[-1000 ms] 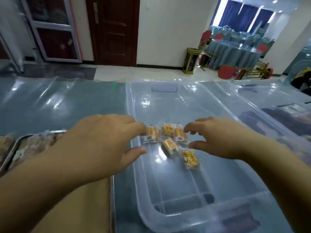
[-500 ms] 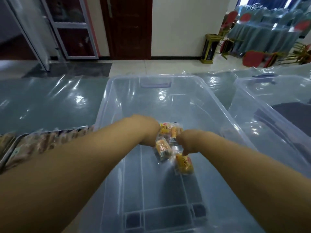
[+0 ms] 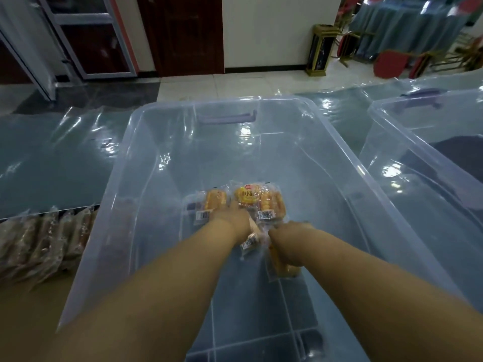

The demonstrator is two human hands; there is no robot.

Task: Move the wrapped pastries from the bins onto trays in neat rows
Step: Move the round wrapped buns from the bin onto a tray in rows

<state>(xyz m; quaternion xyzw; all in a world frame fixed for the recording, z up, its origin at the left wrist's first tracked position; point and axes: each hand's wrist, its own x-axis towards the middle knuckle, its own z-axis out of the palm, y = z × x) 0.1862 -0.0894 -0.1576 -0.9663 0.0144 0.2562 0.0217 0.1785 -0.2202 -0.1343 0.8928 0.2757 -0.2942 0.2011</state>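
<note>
Plastic-sheeted table (image 3: 52,163) on a tiled floor. A clear bin (image 3: 339,163) sits mid-table, with a second bin (image 3: 392,131) toward the right edge and a filled tray (image 3: 39,214) at the left edge. Pastries (image 3: 261,199) lie mid-floor in the clear bin. My left hand (image 3: 232,219) and right hand (image 3: 286,233) are down on them, close together. Their fingers are hidden, so I cannot tell the grip.

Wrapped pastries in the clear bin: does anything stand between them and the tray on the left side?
Yes. The left wall of the bin stands between the wrapped pastries and the tray, so they must be lifted over its rim. Nothing visible separates the left hand or right hand from them; both are at the pile.
</note>
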